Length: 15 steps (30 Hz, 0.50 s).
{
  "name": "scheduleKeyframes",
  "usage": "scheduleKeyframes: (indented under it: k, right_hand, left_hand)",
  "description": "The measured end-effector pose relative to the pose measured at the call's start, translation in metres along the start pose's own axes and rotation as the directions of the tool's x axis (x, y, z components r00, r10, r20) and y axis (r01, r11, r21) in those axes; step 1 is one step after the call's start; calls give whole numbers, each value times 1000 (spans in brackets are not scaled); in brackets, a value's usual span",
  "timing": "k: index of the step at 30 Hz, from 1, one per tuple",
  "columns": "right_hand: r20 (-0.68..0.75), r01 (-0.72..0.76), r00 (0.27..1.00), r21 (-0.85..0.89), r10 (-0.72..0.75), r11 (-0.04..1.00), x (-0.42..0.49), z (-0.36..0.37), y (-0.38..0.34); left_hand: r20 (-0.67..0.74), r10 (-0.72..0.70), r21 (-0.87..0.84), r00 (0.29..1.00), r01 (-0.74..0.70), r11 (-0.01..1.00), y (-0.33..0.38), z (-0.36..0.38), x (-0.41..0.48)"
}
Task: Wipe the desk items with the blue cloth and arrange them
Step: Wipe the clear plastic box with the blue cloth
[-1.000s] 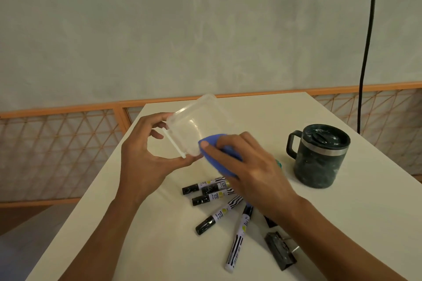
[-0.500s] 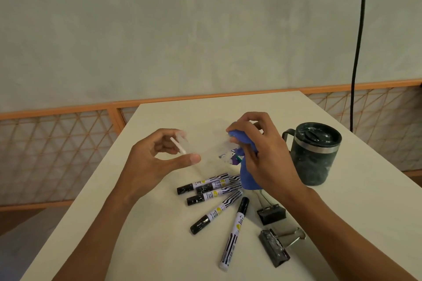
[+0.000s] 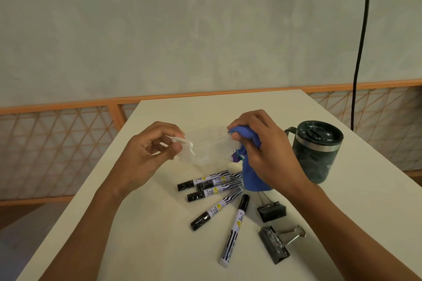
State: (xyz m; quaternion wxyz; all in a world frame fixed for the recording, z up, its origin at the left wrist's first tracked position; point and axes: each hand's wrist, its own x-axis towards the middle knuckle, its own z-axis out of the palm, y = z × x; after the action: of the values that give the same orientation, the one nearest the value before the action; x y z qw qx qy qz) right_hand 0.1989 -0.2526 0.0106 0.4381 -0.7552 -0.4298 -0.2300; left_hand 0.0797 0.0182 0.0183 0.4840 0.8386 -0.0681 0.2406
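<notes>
Left hand (image 3: 148, 155): grip pinched on the white rim of the clear plastic tub (image 3: 205, 150), held over the white bench (image 3: 137, 223).
Tub risk: one-edge pinch; a firm wipe could twist it loose.
Black-and-white markers (image 3: 213, 183): fanned nearer; would roll if struck.
Right hand (image 3: 269, 157): grip curled round the bunched blue cloth (image 3: 252, 178), at the tub's right side.
Dark lidded mug (image 3: 317, 150): just right; a swing could knock it.
</notes>
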Motion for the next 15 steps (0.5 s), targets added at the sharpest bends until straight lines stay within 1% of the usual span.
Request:
scheduleKeyframes:
  k: [1, 3, 4, 5, 7, 9, 12, 15]
  right_hand:
    - [-27, -29, 999, 45, 30, 999, 0, 0, -4]
    - [-93, -118, 986, 184, 137, 976, -3, -1, -14]
    - [-132, -133, 977, 229, 166, 964, -4, -1, -18]
    - [-176, -122, 971, 227, 164, 966, -5, 0, -21]
    - [-232, -71, 967, 154, 106, 986, -7, 3, -25]
    - [-225, -49, 972, 114, 73, 992, -10, 11, -26]
    - [-182, -67, 979, 126, 90, 990, -16, 24, -28]
    - [-165, -83, 981, 132, 104, 988, -19, 29, -28]
  left_hand:
    - [-11, 5, -2, 1000, -5, 1000, 0, 0, 0]
    - [-43, 17, 0, 999, -17, 1000, 0, 1, 0]
    - [-64, 15, -10, 998, -15, 1000, 0, 2, 0]
    - [-89, 5, -29, 996, -7, 1000, 0, 3, 1]
    - [-133, -22, -62, 991, 13, 998, 0, 5, 1]
    - [-152, -47, -92, 987, 33, 995, 0, 7, 1]
    - [-155, -75, -134, 985, 54, 989, 2, 10, 0]
    - [-165, -98, -132, 981, 76, 988, 4, 11, 0]
